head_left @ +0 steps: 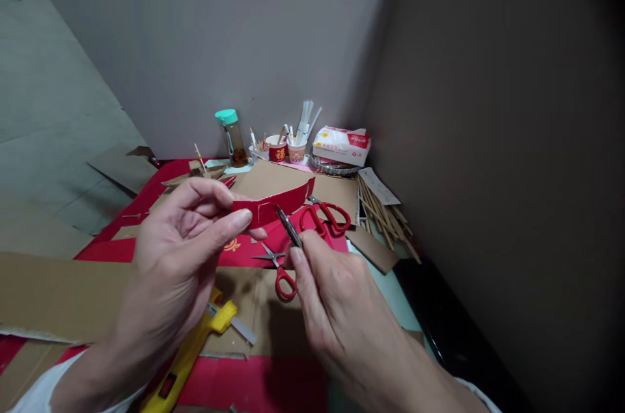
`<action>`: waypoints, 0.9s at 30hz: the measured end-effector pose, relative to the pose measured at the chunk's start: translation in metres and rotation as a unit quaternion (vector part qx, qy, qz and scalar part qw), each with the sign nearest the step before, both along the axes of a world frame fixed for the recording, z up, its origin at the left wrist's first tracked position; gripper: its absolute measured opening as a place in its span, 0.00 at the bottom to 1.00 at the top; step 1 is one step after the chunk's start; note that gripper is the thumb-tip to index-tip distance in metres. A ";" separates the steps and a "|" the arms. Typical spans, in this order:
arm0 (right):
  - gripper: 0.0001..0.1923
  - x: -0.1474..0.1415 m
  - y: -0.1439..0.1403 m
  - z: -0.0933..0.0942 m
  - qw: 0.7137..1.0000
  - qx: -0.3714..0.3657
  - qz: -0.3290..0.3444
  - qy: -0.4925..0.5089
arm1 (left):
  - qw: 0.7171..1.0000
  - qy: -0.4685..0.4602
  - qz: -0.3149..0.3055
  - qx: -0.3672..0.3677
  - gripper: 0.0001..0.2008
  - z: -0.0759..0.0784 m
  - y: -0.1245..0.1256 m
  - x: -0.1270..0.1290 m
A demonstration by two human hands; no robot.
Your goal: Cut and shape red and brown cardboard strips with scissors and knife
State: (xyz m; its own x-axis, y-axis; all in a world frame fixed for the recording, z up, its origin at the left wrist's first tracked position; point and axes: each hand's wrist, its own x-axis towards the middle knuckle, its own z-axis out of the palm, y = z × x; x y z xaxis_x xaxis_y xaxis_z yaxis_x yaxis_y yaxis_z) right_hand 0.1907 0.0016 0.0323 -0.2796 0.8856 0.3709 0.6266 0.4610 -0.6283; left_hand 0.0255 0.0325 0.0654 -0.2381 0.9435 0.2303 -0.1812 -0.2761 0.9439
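Observation:
My left hand (188, 237) pinches one end of a narrow red cardboard strip (286, 203) between thumb and fingers. The strip is bent up at its far right end and has a thin pale line near my thumb. In my right hand (336, 302) is a slim dark pen-like tool (288, 225), its tip at the strip's face; whether it is a blade or a pen I cannot tell. Below the strip lie small red-handled scissors (285, 283), and a larger red-handled pair of scissors (336, 217) rests behind my right hand. A yellow glue gun (188, 348) lies under my left wrist.
At the back stand a teal-lidded bottle (233, 139), a red cup (277, 150), a cup of translucent sticks (297, 151) and a tissue pack (342, 144). Wooden sticks (385, 217) lie by the right wall. Brown cardboard (63, 296) covers the left front.

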 end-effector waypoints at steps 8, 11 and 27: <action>0.12 0.003 0.007 -0.006 0.999 -0.011 -0.012 -0.047 | 0.995 -0.006 -0.078 -0.066 0.10 -0.001 0.000 -0.001; 0.12 0.002 0.007 -0.005 0.999 0.014 -0.012 -0.037 | 0.997 -0.013 -0.060 -0.056 0.09 0.000 0.001 0.001; 0.10 -0.002 0.005 -0.016 0.965 0.233 -0.021 -0.116 | 0.997 0.059 0.043 0.038 0.10 -0.015 -0.003 0.003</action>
State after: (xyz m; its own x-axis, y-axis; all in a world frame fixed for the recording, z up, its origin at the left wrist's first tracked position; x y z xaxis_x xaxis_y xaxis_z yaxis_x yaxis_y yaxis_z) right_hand 0.1891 0.0069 0.0166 -0.3701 0.6508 0.6630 0.7499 0.6305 -0.2003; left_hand 0.0289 0.0294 0.0499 -0.2848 0.8994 0.3315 -0.0423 -0.3573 0.9330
